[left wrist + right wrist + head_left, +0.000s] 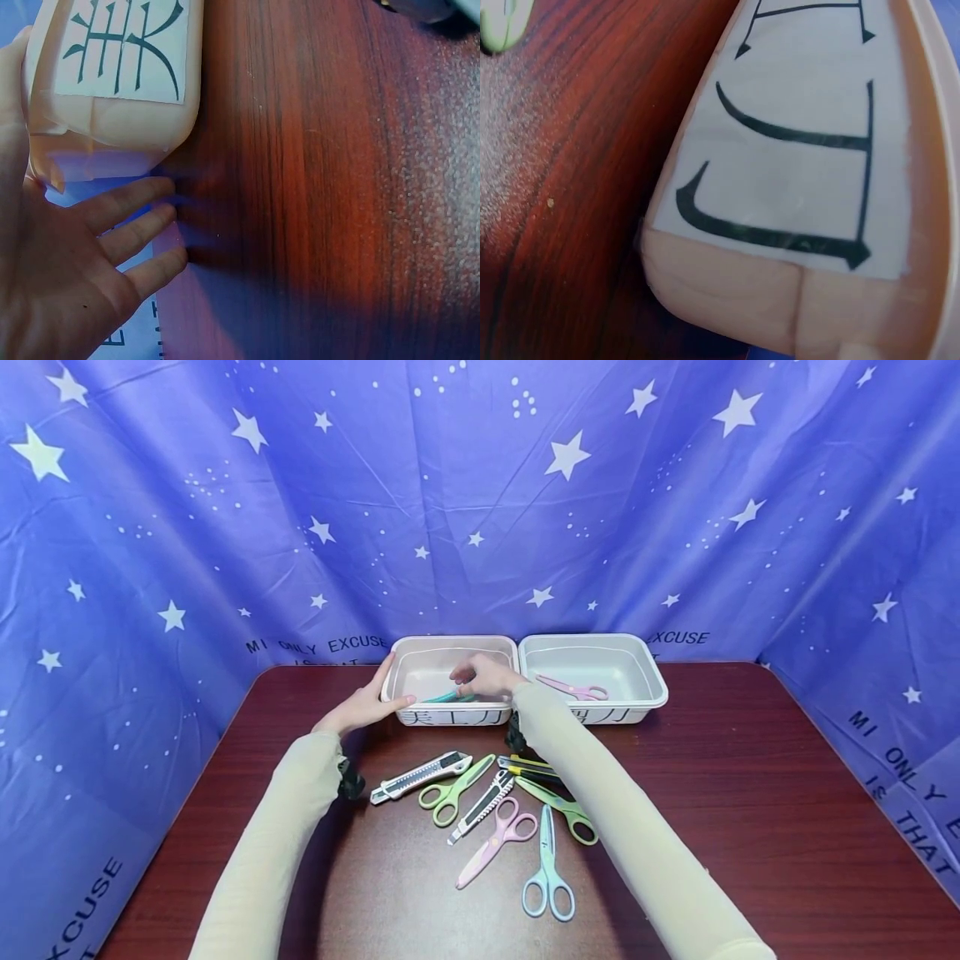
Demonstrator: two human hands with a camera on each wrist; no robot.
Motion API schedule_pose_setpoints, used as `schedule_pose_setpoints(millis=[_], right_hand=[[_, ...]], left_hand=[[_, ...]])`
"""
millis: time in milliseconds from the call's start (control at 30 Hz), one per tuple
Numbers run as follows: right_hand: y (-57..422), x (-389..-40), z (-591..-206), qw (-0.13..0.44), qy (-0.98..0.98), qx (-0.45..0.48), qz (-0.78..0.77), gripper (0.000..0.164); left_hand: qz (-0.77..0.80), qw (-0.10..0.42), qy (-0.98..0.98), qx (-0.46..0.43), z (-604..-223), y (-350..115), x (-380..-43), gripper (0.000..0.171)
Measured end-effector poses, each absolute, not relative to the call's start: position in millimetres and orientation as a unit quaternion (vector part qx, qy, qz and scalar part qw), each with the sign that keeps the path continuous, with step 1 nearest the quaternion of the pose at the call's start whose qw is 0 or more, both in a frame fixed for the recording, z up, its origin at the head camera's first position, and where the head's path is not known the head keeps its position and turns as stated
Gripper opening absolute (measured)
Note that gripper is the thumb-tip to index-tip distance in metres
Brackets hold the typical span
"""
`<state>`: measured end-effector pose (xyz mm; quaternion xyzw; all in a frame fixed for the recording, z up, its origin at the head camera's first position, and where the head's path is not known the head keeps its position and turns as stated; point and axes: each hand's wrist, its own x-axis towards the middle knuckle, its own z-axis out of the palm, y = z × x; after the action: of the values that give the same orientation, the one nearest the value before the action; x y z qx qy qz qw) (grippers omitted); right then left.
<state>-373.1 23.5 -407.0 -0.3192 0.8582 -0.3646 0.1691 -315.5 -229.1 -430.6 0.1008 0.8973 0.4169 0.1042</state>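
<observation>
My left hand touches the near left corner of the left white bin, its thumb over the front rim. In the left wrist view several of its fingers stretch out straight beside the bin's end. Inside that bin, my right hand has its fingers bent at a slim teal tool and seems to pinch it. The hand covers part of the tool, so its kind is unclear. The right wrist view shows only the bin's labelled side and the table; the right fingers are out of sight there.
The right white bin contains pink scissors. Nearer lie a white utility knife, green scissors, a white-and-black utility knife, pink scissors, blue scissors, more green scissors and a yellow-and-black knife.
</observation>
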Motion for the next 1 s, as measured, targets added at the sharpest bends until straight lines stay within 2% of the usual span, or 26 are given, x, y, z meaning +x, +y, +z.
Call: schedule_pose_setpoints(millis=[500,700,1000], right_hand=[[39,-355,-385,0.111,0.833,-0.379,-0.389,0.021],[55,-341,-373,0.108,0.815,-0.400,-0.405,0.016],[77,-315,-363,0.108,0.810,-0.421,-0.393,0.016]], left_hand=[[0.405,0.109,0.903,0.091,-429,-228,-314,0.097],[0.402,0.110,0.904,0.092,-428,-227,-312,0.096],[0.407,0.107,0.902,0.099,-426,-227,-312,0.097]])
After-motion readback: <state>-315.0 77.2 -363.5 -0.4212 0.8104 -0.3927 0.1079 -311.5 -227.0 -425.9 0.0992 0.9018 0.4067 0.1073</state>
